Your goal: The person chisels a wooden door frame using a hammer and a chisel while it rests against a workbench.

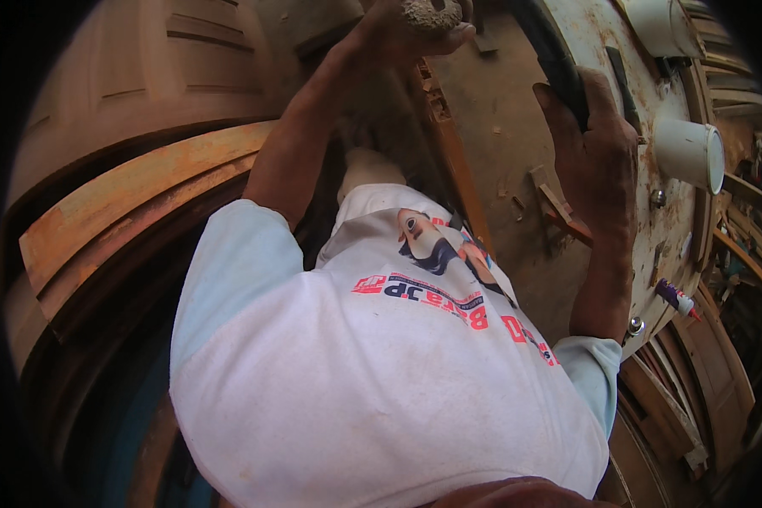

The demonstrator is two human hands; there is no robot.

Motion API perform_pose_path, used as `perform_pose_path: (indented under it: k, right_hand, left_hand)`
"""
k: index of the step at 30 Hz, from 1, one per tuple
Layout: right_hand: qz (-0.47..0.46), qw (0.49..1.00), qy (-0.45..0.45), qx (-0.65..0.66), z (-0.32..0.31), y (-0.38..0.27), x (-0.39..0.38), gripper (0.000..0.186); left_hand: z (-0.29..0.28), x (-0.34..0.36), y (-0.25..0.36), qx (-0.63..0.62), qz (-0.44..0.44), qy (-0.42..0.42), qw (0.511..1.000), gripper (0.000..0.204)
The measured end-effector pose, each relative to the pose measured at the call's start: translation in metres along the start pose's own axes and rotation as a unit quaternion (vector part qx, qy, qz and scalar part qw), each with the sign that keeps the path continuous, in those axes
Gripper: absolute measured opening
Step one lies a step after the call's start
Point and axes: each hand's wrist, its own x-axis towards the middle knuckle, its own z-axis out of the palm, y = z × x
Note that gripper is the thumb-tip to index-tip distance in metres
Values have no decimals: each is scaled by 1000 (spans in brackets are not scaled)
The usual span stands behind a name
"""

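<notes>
My left hand (406,34) is closed round a rounded, rough beige object (432,10) with a dark opening, at the top edge, partly cut off. My right hand (597,144) grips a long black object (550,42) that runs up out of view, its thumb side raised along it. The hand is over the edge of a stained white worktop (660,229), where another flat black piece (622,80) lies and a white cup-like container (686,152) sits just to the right of the hand. A second white container (656,25) is above it.
Panelled wooden doors (135,59) and stacked boards (127,212) fill the left. A narrow timber (453,161) stands between my arms, with offcuts (550,203) on the floor. A purple bottle (677,300) with a red tip lies at the worktop's edge; more boards (694,381) lean at right.
</notes>
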Motion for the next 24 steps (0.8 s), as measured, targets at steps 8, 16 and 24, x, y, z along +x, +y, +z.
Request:
perform_pose_path:
  k: [8, 16, 24]
  right_hand:
    - [-23, 997, -66, -37, 16, 17, -6, 27]
    - [68, 995, -9, 68, 28, 31, -3, 32]
    - [75, 993, -4, 88, 35, 41, -17, 35]
  left_hand:
    - [-2, -3, -14, -14, -18, 41, 999, 22]
    - [2, 32, -54, -58, -79, 293, 951, 12]
    - [27, 7, -47, -33, -66, 213, 974, 18]
